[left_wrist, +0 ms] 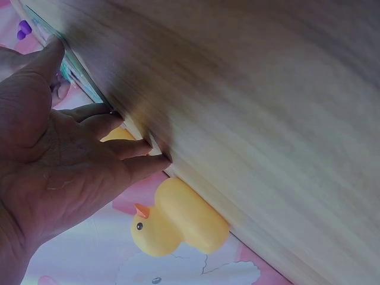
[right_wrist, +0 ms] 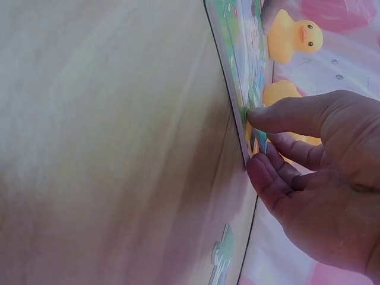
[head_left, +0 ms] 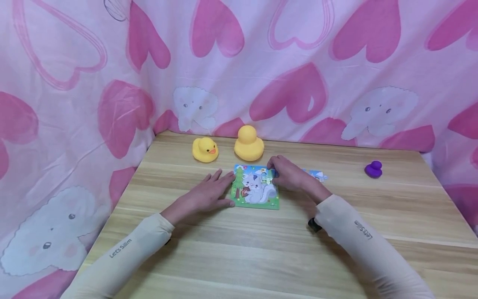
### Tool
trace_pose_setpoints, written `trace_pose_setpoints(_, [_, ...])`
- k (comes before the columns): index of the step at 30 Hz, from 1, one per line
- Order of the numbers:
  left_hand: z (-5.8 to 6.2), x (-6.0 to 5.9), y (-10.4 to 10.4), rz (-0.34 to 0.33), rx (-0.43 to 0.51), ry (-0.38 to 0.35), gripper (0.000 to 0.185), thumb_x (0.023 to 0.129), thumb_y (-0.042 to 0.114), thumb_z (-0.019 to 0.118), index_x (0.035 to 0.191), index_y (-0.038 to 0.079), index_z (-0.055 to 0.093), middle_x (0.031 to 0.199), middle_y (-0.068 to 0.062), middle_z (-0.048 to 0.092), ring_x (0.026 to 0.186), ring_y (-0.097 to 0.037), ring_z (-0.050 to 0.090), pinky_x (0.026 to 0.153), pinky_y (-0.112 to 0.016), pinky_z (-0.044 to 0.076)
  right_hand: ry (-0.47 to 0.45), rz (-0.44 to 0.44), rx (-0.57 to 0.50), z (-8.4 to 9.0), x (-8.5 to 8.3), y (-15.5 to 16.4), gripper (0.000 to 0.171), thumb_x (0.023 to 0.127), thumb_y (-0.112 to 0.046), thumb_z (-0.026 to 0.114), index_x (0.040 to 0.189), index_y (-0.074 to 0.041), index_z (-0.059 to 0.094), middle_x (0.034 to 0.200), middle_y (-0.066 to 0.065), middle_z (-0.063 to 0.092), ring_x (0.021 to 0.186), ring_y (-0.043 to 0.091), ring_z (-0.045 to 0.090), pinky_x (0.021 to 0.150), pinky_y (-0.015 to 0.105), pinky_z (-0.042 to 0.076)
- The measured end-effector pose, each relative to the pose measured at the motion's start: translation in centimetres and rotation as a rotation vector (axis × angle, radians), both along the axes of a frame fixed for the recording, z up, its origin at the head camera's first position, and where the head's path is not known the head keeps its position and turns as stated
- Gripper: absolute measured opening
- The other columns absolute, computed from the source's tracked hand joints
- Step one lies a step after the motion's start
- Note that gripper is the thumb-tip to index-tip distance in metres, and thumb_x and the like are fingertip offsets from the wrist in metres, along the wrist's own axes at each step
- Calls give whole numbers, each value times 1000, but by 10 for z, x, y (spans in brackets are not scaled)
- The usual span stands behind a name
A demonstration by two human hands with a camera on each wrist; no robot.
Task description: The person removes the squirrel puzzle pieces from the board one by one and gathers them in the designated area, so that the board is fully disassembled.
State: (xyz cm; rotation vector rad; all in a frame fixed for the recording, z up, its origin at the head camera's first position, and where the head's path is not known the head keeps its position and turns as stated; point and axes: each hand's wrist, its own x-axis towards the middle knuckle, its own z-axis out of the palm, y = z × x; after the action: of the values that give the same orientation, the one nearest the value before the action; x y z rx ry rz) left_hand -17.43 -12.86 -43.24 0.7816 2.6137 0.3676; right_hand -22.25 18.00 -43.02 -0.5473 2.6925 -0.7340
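Note:
A jigsaw puzzle (head_left: 257, 195) with a picture of a grey squirrel lies flat in its tray on the table. My left hand (head_left: 210, 192) rests at the puzzle's left edge, fingers spread, with thumb and fingertips right at the border. The left wrist view shows this left hand (left_wrist: 77, 148) palm side, with no object in it. At the puzzle's upper right, my right hand (head_left: 287, 173) pinches a puzzle piece (head_left: 267, 176) against the picture. Close up, the thumb of my right hand (right_wrist: 320, 172) and its curled fingers meet around the piece at the tray's edge.
Loose puzzle pieces (head_left: 317, 175) lie just right of my right hand. Behind the puzzle stand a small yellow duck (head_left: 206, 150) and a larger yellow duck (head_left: 249, 144). A purple duck (head_left: 374, 169) sits far right. A heart-patterned curtain (head_left: 231, 83) hangs along the table's back edge.

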Motion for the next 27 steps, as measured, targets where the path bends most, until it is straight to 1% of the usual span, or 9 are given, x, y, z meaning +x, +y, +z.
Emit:
trace_pose_setpoints(3, [0, 0, 1, -1, 2, -5, 92, 102, 58, 63, 171, 17, 18, 180, -2, 16, 167, -39, 4, 134, -63, 10, 2, -10, 18, -1, 1, -2, 44, 91, -3, 77, 130, -6, 58, 125, 11, 56, 111, 26, 55, 103, 45, 54])
trace_pose_setpoints(7, [1, 1, 1, 1, 1, -5, 92, 102, 58, 63, 171, 17, 19, 180, -2, 16, 167, -39, 5, 134, -63, 10, 6, -27, 41, -3, 1, -4, 49, 89, -4, 80, 132, -6, 58, 124, 9, 57, 109, 25, 56, 100, 41, 55])
trace_pose_setpoints(10, [1, 1, 1, 6, -1, 0, 92, 101, 58, 63, 171, 17, 19, 180, -2, 17, 167, -39, 5, 134, -63, 10, 0, -37, 32, -3, 0, -4, 51, 88, -4, 80, 134, -4, 60, 123, 9, 59, 108, 25, 57, 98, 40, 56])
trace_pose_setpoints(14, [1, 2, 1, 11, 4, 0, 92, 101, 57, 64, 171, 17, 20, 179, -2, 17, 167, -40, 5, 134, -63, 10, -24, -50, -22, -4, -2, -1, 51, 86, -3, 80, 134, -4, 61, 121, 9, 62, 106, 25, 60, 95, 39, 58])
trace_pose_setpoints(18, [2, 3, 1, 14, 12, -4, 92, 101, 57, 65, 171, 17, 20, 179, -2, 17, 167, -40, 5, 134, -63, 10, -42, -79, -89, -6, -1, 4, 50, 86, -3, 79, 132, -6, 61, 120, 9, 64, 106, 25, 62, 94, 39, 60])
trace_pose_setpoints(23, [1, 3, 1, 13, 8, 2, 92, 101, 57, 64, 171, 17, 19, 180, -2, 17, 167, -39, 5, 134, -63, 10, 2, -118, -128, -6, 4, 16, 48, 85, -6, 79, 130, -10, 61, 116, 8, 65, 105, 25, 63, 92, 39, 60])
trace_pose_setpoints(27, [0, 2, 1, 12, 5, 3, 92, 101, 58, 63, 171, 17, 19, 180, -2, 17, 167, -39, 5, 134, -63, 10, 45, -137, -155, -3, 7, 32, 50, 82, -3, 77, 129, -8, 62, 116, 10, 66, 104, 26, 64, 91, 41, 61])
